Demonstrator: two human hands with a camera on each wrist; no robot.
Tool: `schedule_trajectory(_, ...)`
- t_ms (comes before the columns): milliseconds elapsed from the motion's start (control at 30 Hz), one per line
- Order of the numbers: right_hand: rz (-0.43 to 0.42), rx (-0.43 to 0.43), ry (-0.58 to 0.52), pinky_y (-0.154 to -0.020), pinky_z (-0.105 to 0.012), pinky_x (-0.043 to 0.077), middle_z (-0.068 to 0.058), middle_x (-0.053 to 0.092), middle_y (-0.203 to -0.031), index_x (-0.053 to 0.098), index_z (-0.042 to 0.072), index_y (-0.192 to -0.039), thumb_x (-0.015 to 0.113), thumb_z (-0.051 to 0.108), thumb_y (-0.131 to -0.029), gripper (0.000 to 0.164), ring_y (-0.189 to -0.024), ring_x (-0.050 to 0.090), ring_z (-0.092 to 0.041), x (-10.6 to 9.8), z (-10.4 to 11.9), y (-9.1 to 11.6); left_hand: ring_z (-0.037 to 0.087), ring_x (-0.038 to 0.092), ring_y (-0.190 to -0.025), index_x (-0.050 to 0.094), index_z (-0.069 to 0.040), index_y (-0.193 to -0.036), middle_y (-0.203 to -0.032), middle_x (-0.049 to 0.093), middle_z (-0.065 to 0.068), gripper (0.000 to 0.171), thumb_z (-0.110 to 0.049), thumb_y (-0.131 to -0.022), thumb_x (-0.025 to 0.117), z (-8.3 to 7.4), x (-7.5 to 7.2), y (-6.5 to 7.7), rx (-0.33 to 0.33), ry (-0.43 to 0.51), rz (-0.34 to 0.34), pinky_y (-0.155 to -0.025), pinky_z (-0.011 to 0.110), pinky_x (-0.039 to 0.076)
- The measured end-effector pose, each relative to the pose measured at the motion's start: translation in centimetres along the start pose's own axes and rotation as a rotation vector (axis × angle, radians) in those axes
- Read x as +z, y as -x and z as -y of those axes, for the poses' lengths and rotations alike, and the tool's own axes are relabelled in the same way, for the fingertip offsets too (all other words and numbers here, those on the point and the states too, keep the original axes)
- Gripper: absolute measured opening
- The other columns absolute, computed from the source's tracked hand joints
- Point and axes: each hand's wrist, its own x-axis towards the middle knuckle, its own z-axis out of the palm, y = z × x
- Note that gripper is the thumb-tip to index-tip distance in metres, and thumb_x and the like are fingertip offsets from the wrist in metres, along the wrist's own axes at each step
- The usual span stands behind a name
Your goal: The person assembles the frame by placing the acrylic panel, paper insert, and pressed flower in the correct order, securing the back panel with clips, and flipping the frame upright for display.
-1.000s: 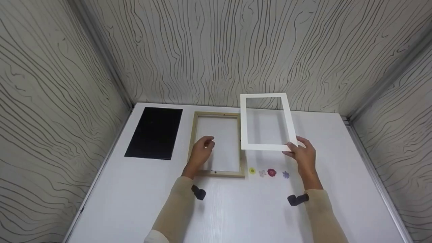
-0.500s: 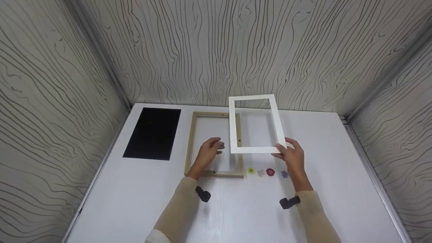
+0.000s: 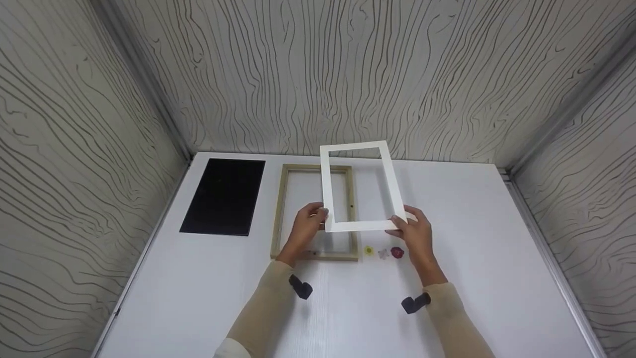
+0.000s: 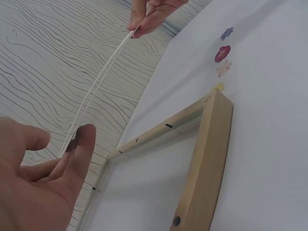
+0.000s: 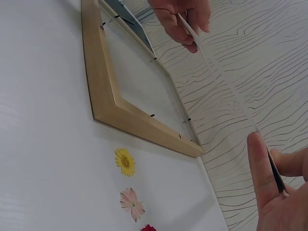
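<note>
My right hand (image 3: 416,233) pinches a thin white picture mat (image 3: 327,191) by its lower right corner, thumb on top. The mat is held up, tilted, overlapping the right part of the wooden picture frame (image 3: 351,199) in the head view. My left hand (image 3: 305,229) is at the mat's lower left corner. In the left wrist view the mat's edge runs in between the left thumb (image 4: 36,137) and fingers, with the thumb standing off it. The wooden frame lies on the table below, small dark tabs along its inner edge.
A black panel (image 3: 223,196) lies left of the frame. Right of the frame a row of dried flowers lies on the white table (image 3: 338,318): yellow (image 3: 368,250), pink (image 3: 382,254), red (image 3: 397,252) and purple (image 4: 227,32). Patterned walls (image 3: 318,74) enclose the table.
My right hand has carried the mat leftward, from right of the frame to partly over it. My left hand has shifted slightly right and met the mat's lower left corner.
</note>
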Motion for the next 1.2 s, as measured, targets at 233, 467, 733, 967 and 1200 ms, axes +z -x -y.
schedule_trajectory(233, 0.015, 0.018, -0.002, -0.083, -0.028, 0.064, -0.03, 0.068, -0.129, 0.046, 0.002, -0.153, 0.065, 0.011, -0.106, 0.051, -0.091, 0.081, -0.02, 0.7, -0.5, 0.3, 0.016, 0.067, -0.094, 0.064, 0.002, -0.139, -0.114, 0.068, 0.01, 0.041, -0.013, -0.101, 0.068, 0.3, -0.5, 0.0, 0.002, -0.015, -0.038, -0.078, 0.029, 0.061)
schedule_trajectory(467, 0.011, 0.009, -0.008, -0.082, -0.028, 0.064, -0.024, 0.07, -0.123, 0.051, 0.002, -0.148, 0.067, 0.013, -0.106, 0.047, -0.088, 0.08, -0.02, 1.1, -0.7, 0.4, 0.017, 0.068, -0.095, 0.063, 0.002, -0.139, -0.117, 0.068, 0.013, 0.04, -0.013, -0.102, 0.067, 0.8, -1.0, 0.1, -0.007, -0.057, -0.051, -0.081, 0.031, 0.062)
schedule_trajectory(733, 0.007, 0.051, 0.127, -0.107, -0.043, 0.055, -0.023, 0.065, -0.14, 0.057, 0.004, -0.147, 0.059, 0.025, -0.109, 0.043, -0.122, 0.071, -0.037, 1.0, -0.5, 0.5, 0.016, 0.066, -0.094, 0.063, 0.005, -0.138, -0.117, 0.068, 0.015, 0.041, -0.011, -0.1, 0.067, 1.2, -1.9, 0.6, 0.021, -0.071, -0.068, -0.08, 0.029, 0.06)
schedule_trajectory(967, 0.017, 0.051, 0.132, -0.098, -0.04, 0.055, -0.022, 0.068, -0.137, 0.062, 0.003, -0.141, 0.062, 0.024, -0.106, 0.041, -0.119, 0.072, -0.036, 1.4, -0.5, 0.6, 0.017, 0.069, -0.094, 0.064, 0.005, -0.138, -0.116, 0.069, 0.015, 0.042, -0.011, -0.099, 0.067, 1.6, -2.6, 0.7, 0.005, -0.117, -0.081, -0.08, 0.03, 0.061)
schedule_trajectory(1200, 0.039, 0.089, 0.145, -0.072, -0.036, 0.053, -0.014, 0.072, -0.126, 0.064, 0.006, -0.138, 0.066, 0.026, -0.104, 0.04, -0.095, 0.072, -0.021, 1.8, -0.4, 0.7, 0.018, 0.069, -0.09, 0.066, 0.003, -0.136, -0.111, 0.069, 0.013, 0.04, -0.012, -0.099, 0.069, 1.7, -3.5, 0.9, -0.009, -0.138, -0.088, -0.079, 0.031, 0.062)
